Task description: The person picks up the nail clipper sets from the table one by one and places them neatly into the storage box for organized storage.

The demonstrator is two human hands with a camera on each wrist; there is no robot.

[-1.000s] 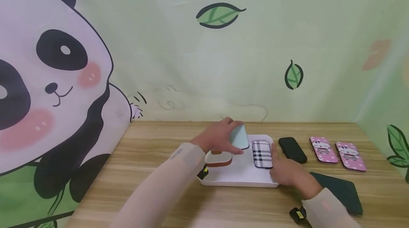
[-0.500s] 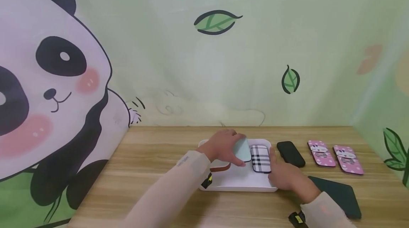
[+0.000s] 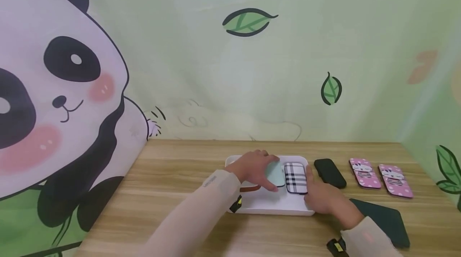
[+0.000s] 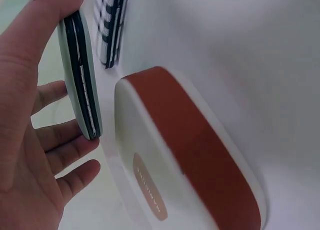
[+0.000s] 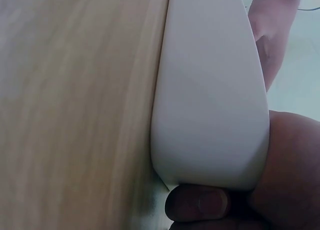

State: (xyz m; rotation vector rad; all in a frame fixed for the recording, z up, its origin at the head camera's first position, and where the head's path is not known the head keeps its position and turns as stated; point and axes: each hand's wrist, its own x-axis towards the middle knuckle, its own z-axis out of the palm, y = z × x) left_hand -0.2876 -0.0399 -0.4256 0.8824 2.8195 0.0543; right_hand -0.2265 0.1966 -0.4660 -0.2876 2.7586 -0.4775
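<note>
My left hand [image 3: 252,169] pinches a mint-green slim case [image 3: 275,175] by its edges, thumb on the near side. The left wrist view shows the case [image 4: 80,74] on edge, with a dark metal-framed seam. It is over the white tray [image 3: 273,205], just left of a black-and-white plaid case [image 3: 296,178]. A cream case with a brown band [image 4: 192,150], lettered "MANICURE", lies in the tray's left part, mostly hidden by my hand in the head view. My right hand [image 3: 322,197] grips the tray's right end, fingers against its outer wall [image 5: 210,99].
Right of the tray, a black case [image 3: 329,173] and two pink patterned cases [image 3: 365,173] lie on the wooden table [image 3: 173,177]. A larger dark green case [image 3: 383,221] lies nearer, partly behind my right forearm. A panda-print backdrop [image 3: 201,69] stands behind.
My left hand has lowered the mint-green case into the tray and shifted it slightly right, up beside the plaid case. My right hand has kept its hold on the tray.
</note>
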